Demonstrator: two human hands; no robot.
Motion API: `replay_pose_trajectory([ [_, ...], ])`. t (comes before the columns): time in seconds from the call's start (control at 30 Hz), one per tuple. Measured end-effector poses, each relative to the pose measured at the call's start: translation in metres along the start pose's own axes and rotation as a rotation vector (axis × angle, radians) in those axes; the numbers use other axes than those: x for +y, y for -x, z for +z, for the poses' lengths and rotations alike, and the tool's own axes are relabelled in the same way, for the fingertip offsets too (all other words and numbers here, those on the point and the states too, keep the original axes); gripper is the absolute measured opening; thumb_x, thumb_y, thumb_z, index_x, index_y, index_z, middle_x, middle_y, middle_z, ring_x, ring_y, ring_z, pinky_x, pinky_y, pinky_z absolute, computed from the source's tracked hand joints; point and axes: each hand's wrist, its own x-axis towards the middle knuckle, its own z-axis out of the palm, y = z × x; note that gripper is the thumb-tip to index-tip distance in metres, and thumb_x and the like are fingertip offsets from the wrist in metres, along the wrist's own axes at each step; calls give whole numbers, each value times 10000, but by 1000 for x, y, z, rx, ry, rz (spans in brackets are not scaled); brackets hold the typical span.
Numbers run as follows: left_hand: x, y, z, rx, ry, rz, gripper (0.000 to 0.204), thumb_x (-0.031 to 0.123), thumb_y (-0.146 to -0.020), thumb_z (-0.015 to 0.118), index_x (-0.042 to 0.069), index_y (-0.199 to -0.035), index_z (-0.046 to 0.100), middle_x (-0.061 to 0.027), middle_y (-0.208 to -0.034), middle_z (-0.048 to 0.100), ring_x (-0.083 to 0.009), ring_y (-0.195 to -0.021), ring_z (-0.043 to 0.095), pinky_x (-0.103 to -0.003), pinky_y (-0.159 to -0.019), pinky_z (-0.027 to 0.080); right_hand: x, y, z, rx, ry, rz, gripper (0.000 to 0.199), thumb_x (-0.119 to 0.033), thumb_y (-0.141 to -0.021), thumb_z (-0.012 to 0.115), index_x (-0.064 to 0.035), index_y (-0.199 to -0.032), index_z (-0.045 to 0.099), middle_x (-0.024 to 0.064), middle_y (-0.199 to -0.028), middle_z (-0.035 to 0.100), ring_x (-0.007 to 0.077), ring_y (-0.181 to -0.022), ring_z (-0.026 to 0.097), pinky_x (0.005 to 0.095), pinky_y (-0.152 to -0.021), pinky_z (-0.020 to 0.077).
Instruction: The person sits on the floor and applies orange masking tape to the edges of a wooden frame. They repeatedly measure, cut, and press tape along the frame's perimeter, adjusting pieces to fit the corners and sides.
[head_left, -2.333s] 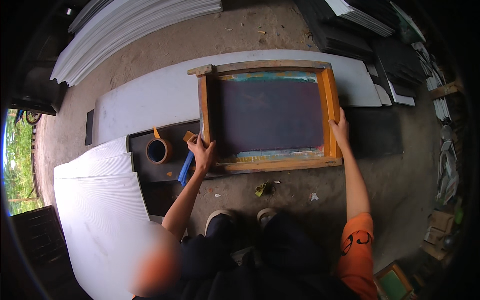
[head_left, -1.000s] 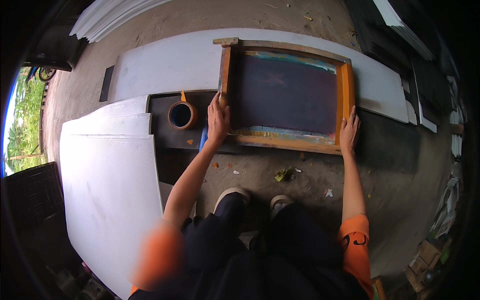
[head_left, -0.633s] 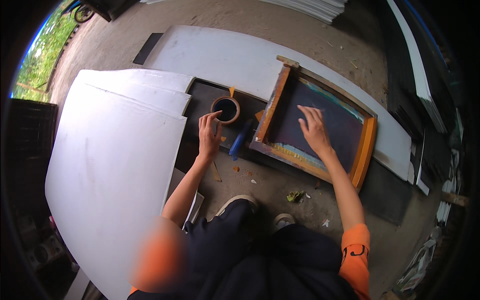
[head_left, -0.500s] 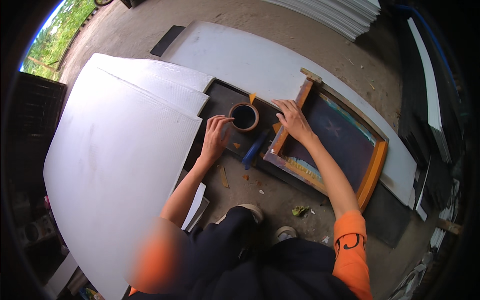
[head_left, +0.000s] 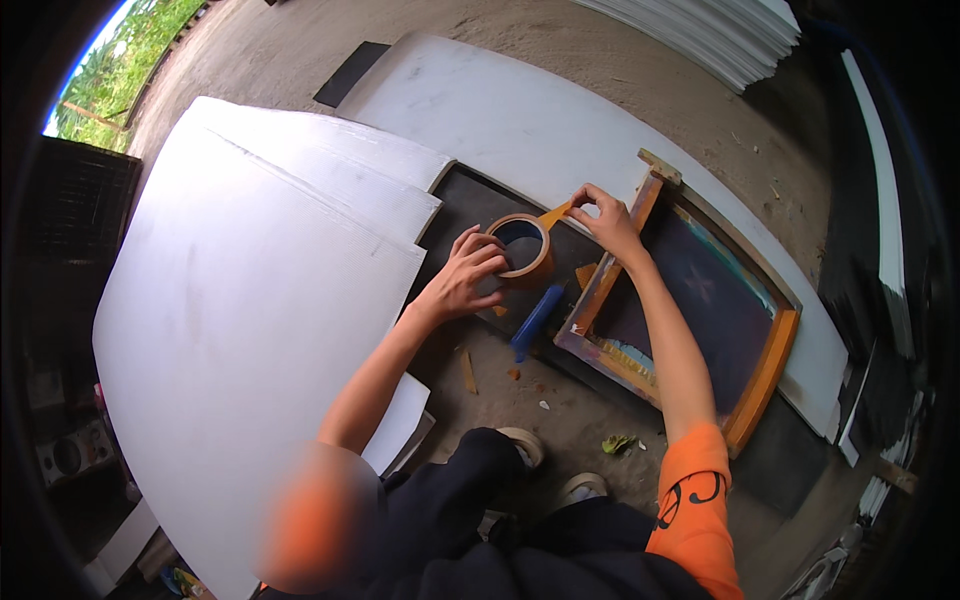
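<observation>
Tape roll (head_left: 542, 270), round, brown, probably light, firm and best rim-held, is gripped by the curled left hand (head_left: 465, 274), its orange tail (head_left: 556, 214) pinched in the right hand (head_left: 607, 224).

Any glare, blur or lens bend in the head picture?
Head view: the white sheet at left nearly washes out toward its far end; the left sleeve is blurred; straight edges bow near the dark rim; tape roll, left hand and right hand look fairly sharp.

A head-worn fisheye looks down at the nearby left hand (head_left: 463, 278) and right hand (head_left: 610, 222) (straight edges bow), its rim perhaps too dark.
</observation>
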Motion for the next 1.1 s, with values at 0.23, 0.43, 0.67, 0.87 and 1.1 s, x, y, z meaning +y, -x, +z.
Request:
replay_pose_trajectory([
  [0.23,56,-26,7,137,907,-57,340,306,-778,589,-24,-804,511,-67,-726,489,-163,-775,520,-485,-1114,242,-39,100,-53,113,-447,262,204,-133,-814,693,-40,-976,610,35,-852,656,103,-843,601,271,-769,461],
  [0.43,117,-37,42,48,1080,-63,420,381,-826,583,-36,-806,531,-47,-745,514,-143,-795,522,-387,-1053,305,-45,213,-76,280,-545,610,217,-149,-809,712,-3,-965,671,47,-857,668,108,-824,594,240,-744,454],
  [0.67,179,-41,68,-2,1234,-174,337,338,-888,609,93,-688,496,69,-642,427,-6,-572,347,-197,-507,236,-69,300,-96,539,-442,715,191,-173,-800,716,-13,-900,683,57,-840,668,140,-838,598,288,-826,429],
  [0.87,191,-48,41,-222,783,-253,365,320,-852,679,102,-626,493,82,-533,386,-8,-489,330,-231,-436,229,-93,343,-133,661,-339,746,175,-166,-793,717,-17,-879,682,68,-841,672,159,-865,607,295,-852,420],
  [1.1,154,-55,-9,-238,397,-39,404,350,-792,695,-38,-708,621,-45,-517,481,-64,-518,389,-276,-479,374,-21,434,-173,981,-267,705,174,-88,-778,708,52,-877,679,73,-793,673,137,-746,615,273,-713,463],
])
